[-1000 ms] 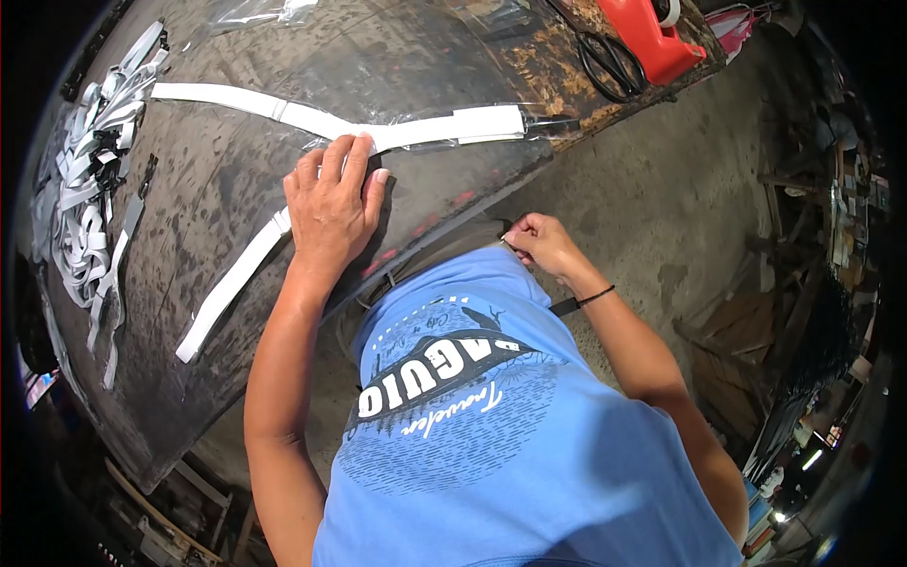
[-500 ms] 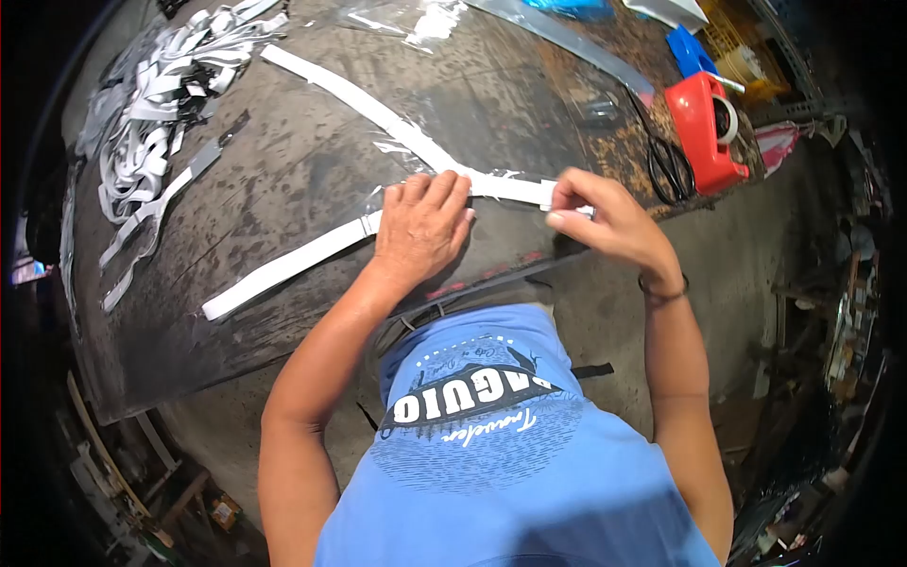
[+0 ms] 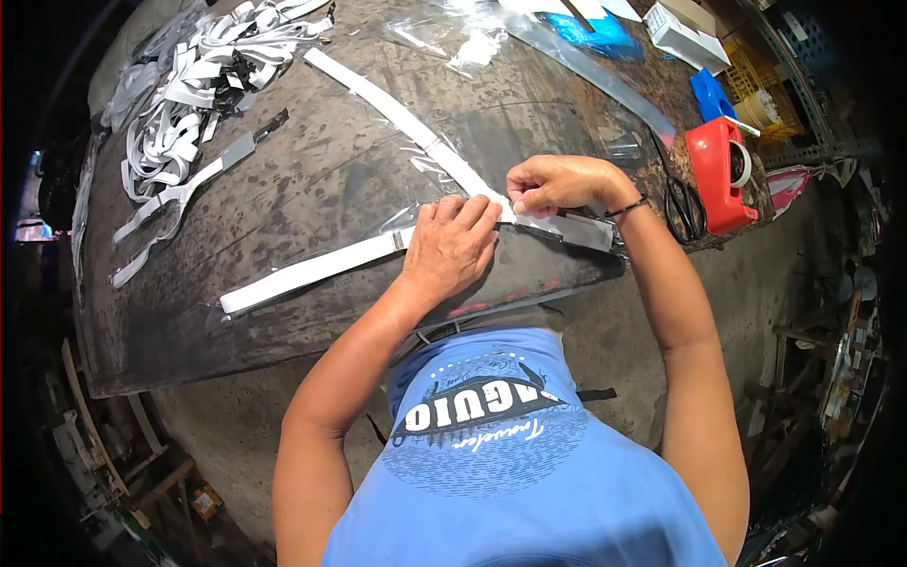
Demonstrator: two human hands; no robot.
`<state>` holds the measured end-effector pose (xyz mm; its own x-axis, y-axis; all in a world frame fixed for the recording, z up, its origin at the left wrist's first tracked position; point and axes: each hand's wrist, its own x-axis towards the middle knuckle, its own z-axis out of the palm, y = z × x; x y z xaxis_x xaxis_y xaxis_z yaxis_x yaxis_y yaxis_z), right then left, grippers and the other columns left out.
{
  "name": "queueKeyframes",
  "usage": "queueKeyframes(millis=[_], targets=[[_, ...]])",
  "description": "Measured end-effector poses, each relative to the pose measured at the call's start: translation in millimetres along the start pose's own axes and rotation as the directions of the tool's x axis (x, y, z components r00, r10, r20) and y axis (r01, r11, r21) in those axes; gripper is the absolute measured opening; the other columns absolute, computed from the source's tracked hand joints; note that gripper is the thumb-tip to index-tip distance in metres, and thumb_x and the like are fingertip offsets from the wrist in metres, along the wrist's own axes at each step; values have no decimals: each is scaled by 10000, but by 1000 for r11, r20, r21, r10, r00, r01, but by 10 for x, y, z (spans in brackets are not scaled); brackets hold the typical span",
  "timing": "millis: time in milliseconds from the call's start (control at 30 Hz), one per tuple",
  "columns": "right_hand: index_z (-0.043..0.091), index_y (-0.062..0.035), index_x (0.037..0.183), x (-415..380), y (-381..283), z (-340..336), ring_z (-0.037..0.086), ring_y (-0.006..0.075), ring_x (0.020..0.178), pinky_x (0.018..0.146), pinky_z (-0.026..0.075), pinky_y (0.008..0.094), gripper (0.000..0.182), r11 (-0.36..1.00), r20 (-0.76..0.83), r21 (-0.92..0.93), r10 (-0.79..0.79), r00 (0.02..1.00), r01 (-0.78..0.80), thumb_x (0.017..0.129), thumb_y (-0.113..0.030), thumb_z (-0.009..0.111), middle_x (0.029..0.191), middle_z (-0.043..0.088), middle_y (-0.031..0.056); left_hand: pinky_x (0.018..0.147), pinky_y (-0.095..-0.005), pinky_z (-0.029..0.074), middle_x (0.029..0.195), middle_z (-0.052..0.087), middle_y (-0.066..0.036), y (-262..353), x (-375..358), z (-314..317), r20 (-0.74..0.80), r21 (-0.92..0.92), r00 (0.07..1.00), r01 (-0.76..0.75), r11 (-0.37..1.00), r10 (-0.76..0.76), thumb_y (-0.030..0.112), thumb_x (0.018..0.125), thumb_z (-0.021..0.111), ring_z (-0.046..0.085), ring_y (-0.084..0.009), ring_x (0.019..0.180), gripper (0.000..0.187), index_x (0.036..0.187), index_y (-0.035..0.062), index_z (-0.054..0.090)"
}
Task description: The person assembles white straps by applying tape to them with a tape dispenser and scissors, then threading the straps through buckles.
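A white strap in a Y shape lies on the dark worktable: one arm (image 3: 397, 111) runs up and left, another arm (image 3: 312, 271) runs down and left. Its short tail (image 3: 576, 230), with a grey end piece, passes beneath my right wrist. My left hand (image 3: 449, 246) lies flat over the join, fingertips pressing on the strap. Just right of those fingertips, my right hand (image 3: 562, 184) is closed in a pinch at the join. What its fingertips hold is hidden. Bits of clear plastic lie around the strap.
A heap of white straps (image 3: 179, 123) lies at the upper left, with another strap (image 3: 203, 175) beside it. At right are black scissors (image 3: 682, 203) and a red tape dispenser (image 3: 720, 175). Behind stand a white box (image 3: 688, 42), blue plastic (image 3: 595, 36) and a long grey strip (image 3: 605, 80).
My right hand has moved left from the strap's tail end to the join, uncovering the grey end piece. My left hand stays on the join. The camera view has shifted slightly.
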<state>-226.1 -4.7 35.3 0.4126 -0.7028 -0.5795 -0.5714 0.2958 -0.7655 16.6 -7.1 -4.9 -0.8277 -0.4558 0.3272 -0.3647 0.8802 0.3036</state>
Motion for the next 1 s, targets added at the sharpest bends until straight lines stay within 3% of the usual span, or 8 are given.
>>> queueKeyframes(millis=[133,233,667,767,833,967,1000], targets=[[582,-46,907,29,-87,-30,597,137,702,641,525,304,190,996,44,-54,79,996,-76,882,-230,621,755,590,34,826,-409,384,1189,551,-24,1,4,-14,2,-7,1000,-2,1000,2,187,803,670,511,-256,1029,435,1218,124,555],[566,-49,842,53,-86,-10,550,97,644,577,473,258,155,994,7,-43,101,995,-101,873,-177,647,718,561,-6,830,-409,382,1195,551,-24,-2,3,-6,-3,-7,1000,-1,1000,1,185,801,670,510,-257,1033,443,1226,126,558],[567,-49,834,26,-153,50,561,94,617,555,483,261,146,991,-54,-77,106,993,-110,874,-167,645,696,566,-5,838,-406,382,1192,558,-20,6,6,-13,11,-25,1000,14,1000,-13,171,793,667,507,-253,1042,448,1229,132,569],[609,-36,923,24,-169,57,613,158,672,622,520,322,195,982,-52,-147,111,992,-117,838,-207,645,771,625,62,838,-405,382,1194,558,-19,2,5,-9,17,-23,1000,16,1000,-16,171,794,665,505,-251,1047,451,1232,132,568],[578,-32,799,34,-160,78,563,121,571,520,449,297,160,971,-110,-221,65,992,-88,830,-160,668,636,585,40,837,-404,381,1196,558,-19,-1,4,-10,17,-19,1000,16,1000,-16,171,794,664,504,-250,1049,452,1234,131,567],[587,-26,796,34,-153,98,565,134,562,516,437,319,169,958,-138,-282,8,990,-47,810,-166,680,634,597,54,836,-403,381,1197,558,-21,-1,3,-9,23,-16,1000,14,1000,-13,167,794,663,502,-249,1053,452,1234,129,569],[616,-17,854,28,-178,102,610,218,656,594,469,364,202,950,-147,-302,31,989,-75,793,-198,684,712,634,113,836,-403,381,1197,558,-22,-3,4,-7,26,-19,1000,17,1000,-16,166,794,662,502,-250,1053,451,1233,128,569]])
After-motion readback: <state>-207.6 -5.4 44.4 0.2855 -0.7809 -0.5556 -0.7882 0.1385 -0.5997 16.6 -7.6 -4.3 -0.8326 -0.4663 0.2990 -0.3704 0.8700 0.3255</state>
